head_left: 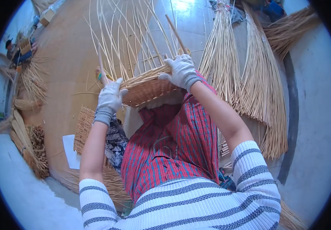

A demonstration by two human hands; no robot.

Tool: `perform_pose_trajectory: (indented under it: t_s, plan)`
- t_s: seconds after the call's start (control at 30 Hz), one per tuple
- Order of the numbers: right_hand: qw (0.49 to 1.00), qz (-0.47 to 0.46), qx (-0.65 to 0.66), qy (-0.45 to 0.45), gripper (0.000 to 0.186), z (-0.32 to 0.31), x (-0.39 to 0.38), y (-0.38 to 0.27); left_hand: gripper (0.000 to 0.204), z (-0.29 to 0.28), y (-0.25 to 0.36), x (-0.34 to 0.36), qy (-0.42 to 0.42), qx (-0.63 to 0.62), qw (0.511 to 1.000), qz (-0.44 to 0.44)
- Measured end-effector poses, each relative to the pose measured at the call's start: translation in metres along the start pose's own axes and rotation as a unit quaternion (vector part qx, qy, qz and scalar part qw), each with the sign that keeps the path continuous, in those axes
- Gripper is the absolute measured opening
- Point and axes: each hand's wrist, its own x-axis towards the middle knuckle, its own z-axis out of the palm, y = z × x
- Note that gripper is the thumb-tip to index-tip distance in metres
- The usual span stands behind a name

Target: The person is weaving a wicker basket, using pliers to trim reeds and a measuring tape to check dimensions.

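Note:
In front of my lap is a partly woven wicker piece (150,92), with a tight brown weave and a bundle of pale rods along its upper edge. Long thin stakes (129,34) fan out from it, away from me. Thicker sticks stand at its two ends, one on the left (100,61) and one on the right (176,33). My left hand (110,97), in a pale glove, grips the left end beside its stick. Gripping the right end is my right hand (182,71), also gloved, its thumb on the near side. Its fingertips are partly hidden.
Large bundles of pale rods (263,84) lie on the right. A flat woven panel (84,128) and a white sheet (69,151) lie left of my red checked apron (173,142). More rods (35,82) lie far left, near another person (9,46).

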Motion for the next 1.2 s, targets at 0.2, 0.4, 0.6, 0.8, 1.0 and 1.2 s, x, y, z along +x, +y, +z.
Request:
perform_pose_trajectory:
  t_s: [0.2, 0.4, 0.6, 0.8, 1.0, 1.2]
  plan:
    - [0.999, -0.005, -0.024, 0.045, 0.067, -0.006, 0.025, -0.042, 0.038, 0.007, -0.019, -0.003, 0.047, -0.015, 0.995, -0.088]
    - [0.999, 0.004, -0.034, 0.03, 0.062, -0.008, 0.045, -0.087, 0.038, 0.003, -0.033, -0.014, 0.059, 0.042, 0.98, -0.185]
    - [0.997, 0.029, -0.045, 0.055, 0.056, 0.006, 0.041, -0.104, 0.037, 0.022, -0.038, -0.024, 0.136, 0.061, 0.971, -0.189]
    - [0.997, 0.034, -0.001, 0.072, 0.053, 0.016, 0.028, -0.068, 0.039, 0.009, -0.005, -0.021, 0.1, 0.071, 0.973, -0.196]
    - [0.979, -0.03, 0.113, 0.164, 0.062, 0.003, -0.006, -0.017, 0.049, -0.004, 0.041, -0.044, 0.22, 0.071, 0.968, -0.098]
    - [0.864, 0.187, 0.316, 0.346, 0.041, 0.037, -0.145, 0.064, 0.056, 0.057, 0.099, -0.133, -0.142, -0.006, 0.95, -0.279]
